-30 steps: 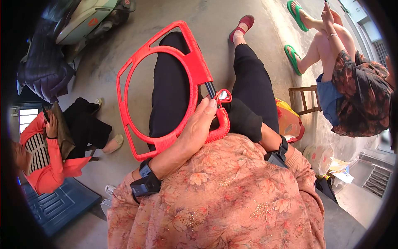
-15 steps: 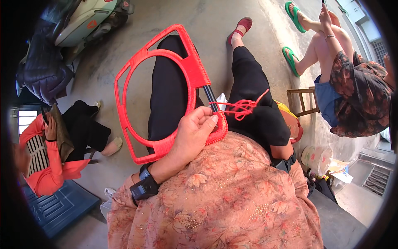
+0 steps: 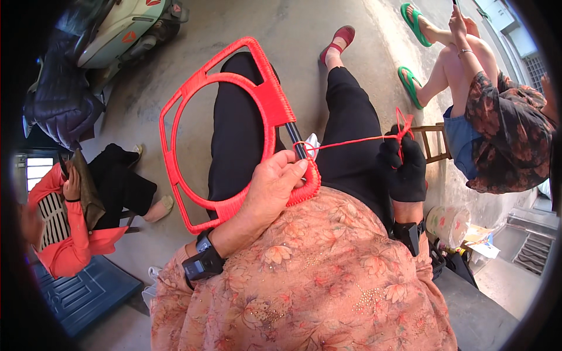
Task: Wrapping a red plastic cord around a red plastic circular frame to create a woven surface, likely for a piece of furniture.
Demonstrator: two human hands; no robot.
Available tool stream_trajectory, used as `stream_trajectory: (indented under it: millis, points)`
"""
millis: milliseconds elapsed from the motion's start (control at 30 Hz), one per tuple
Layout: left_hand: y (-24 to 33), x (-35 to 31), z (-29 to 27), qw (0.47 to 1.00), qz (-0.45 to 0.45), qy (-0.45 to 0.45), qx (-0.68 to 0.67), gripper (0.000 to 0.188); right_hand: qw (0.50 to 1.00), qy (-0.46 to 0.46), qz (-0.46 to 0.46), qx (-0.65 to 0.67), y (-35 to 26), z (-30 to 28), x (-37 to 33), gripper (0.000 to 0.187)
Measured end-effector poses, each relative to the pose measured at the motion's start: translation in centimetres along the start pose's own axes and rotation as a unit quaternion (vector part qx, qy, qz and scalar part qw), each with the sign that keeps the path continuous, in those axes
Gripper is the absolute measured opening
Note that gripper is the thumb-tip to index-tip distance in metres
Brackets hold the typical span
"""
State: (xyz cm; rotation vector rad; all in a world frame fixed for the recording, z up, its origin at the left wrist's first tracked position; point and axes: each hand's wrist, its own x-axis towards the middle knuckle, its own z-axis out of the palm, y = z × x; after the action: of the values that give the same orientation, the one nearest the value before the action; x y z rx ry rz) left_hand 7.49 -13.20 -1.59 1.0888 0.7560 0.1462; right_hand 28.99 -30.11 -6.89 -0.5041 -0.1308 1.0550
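A frame wrapped in red cord (image 3: 275,105), with a round ring inside a squarish outline, rests over my left thigh. My bare left hand (image 3: 270,186) pinches its near right corner, thumb and fingers closed on the wrapping. Just above those fingertips a short black stretch of the bar (image 3: 297,140) shows without wrapping. From there a red cord (image 3: 357,141) runs taut to the right. My right hand (image 3: 406,167), in a black glove, is closed on the cord's bunched loose end, whose loops stick out above the fingers.
At the left a seated person (image 3: 64,216) in a coral top holds a phone. Another person (image 3: 497,128) in green flip-flops sits on a wooden stool (image 3: 430,143) at the right. A scooter (image 3: 126,35) stands at the upper left; a white bucket (image 3: 448,226) is at my right.
My right hand has risen beside my right thigh with the cord's bunched end. The cord, earlier loose over my thigh, is now pulled straight. My left hand stays on the frame.
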Motion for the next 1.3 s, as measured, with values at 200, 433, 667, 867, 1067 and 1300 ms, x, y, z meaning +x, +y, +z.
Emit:
stream_trajectory:
  millis: [200,433,667,867,1067,1300]
  points:
    - [0.2,0.0,0.1,1.000,0.003,0.007,0.013,0.025,0.904,0.087,0.032,-0.417,0.5,0.6,1.1,0.031]
    - [0.3,0.0,0.5,0.999,0.010,0.034,-0.002,0.019,0.859,-0.001,0.080,-0.506,4.5,7.0,3.3,0.019]
    - [0.3,-0.2,0.5,0.998,0.028,0.042,0.039,0.019,0.827,-0.067,0.042,-0.557,5.1,8.8,3.4,0.013]
    - [0.1,-0.1,0.0,0.998,0.020,0.033,0.040,0.021,0.707,-0.152,-0.066,-0.688,4.4,6.2,2.7,0.009]
    - [0.2,-0.2,0.1,0.999,0.026,0.027,0.030,0.018,0.787,-0.089,0.027,-0.610,4.5,6.6,1.7,0.019]
    - [0.4,-0.2,0.6,0.999,0.023,0.040,0.016,0.019,0.834,-0.072,0.126,-0.533,4.7,5.9,2.1,0.017]
